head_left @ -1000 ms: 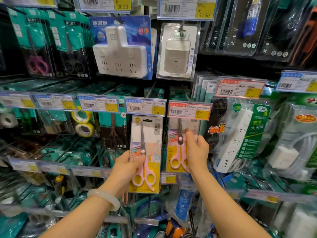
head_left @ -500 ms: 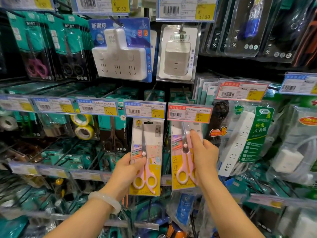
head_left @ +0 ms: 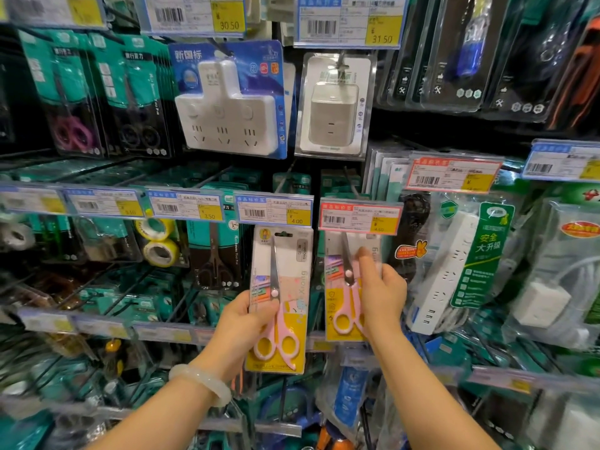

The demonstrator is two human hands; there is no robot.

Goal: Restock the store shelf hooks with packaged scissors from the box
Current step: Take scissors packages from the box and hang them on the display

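We see two bare forearms without sleeves. On the left wrist there is a pale, milky, smooth, round bangle (head_left: 202, 381). Both hands carry no gloves, and no rings are visible.

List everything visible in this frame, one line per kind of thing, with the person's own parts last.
pink scissors pack: one, white and yellow card, held below the 4.00 tag
second pink scissors pack: one, under the red price tag
teal scissors packs: several, upper left hooks
socket adapter: one, white on blue card, top centre
cube plug: one, white, right of it
tape rolls: two, yellow
power strip: one, white, right
bracelet: one, pale, left wrist
left hand: grips first pack
right hand: holds second pack
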